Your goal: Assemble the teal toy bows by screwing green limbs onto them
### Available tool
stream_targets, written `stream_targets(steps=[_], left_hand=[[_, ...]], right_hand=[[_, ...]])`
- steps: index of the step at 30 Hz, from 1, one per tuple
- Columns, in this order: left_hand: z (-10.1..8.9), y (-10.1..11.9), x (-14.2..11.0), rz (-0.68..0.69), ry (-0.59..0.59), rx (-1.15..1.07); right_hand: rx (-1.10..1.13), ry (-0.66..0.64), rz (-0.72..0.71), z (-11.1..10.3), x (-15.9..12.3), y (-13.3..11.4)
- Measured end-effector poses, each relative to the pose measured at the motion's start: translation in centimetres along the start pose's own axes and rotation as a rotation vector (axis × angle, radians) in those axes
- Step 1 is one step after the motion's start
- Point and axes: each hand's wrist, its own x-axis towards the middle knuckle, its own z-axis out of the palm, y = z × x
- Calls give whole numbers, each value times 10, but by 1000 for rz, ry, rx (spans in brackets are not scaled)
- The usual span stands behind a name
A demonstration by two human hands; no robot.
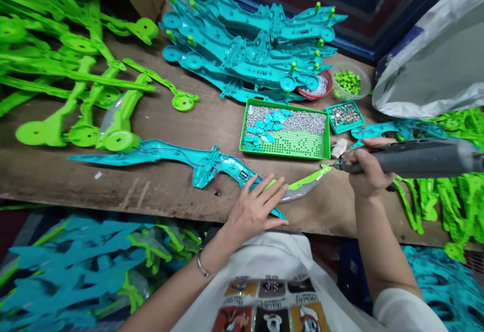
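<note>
The left hand [252, 205] lies spread over the long blue plastic piece [162, 152] on the tabletop [212, 125]; the right hand [368, 173] grips the fat grey power driver [419, 159]; its tip [338, 165], seemingly at the thin green plastic strip [310, 177], could slip if that wobbles.

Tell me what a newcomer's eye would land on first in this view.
Probably the stack of turquoise shells at the back centre, studded with green pegs, and the lime parts heaped on the left. Next, the grey tool in the right hand, its tip at the end of a green strip. The green tray before the stack glitters with tiny silver pieces.
</note>
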Motion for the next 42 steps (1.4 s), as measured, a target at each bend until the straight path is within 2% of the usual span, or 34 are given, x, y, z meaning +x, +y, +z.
stream_targets(steps=[4,9,15,21,25,30,34,38,40,42], left_hand=[[-1,0,2,12,12,6],[0,0,2,12,23,11],[-1,2,2,3,15,16],[-1,3,3,-15,7,13],[-1,2,3,-4,14,5],[-2,3,2,-10,2,17],[1,6,2,3,-9,34],[3,7,-6,56,18,57],[-4,4,-18,86,129,61],[-20,-5,-34,-30,339,68]], right_hand=[[-9,49,71,-18,-9,17],[-60,72,80,-20,-11,26],[-84,19,72,-26,-15,35],[-131,-174,165,-29,-16,45],[-116,-290,164,-30,-12,47],[-68,-407,239,-35,3,34],[16,-410,193,-25,14,18],[79,-421,195,3,11,11],[36,-390,218,17,5,9],[-21,-341,204,29,-2,8]])
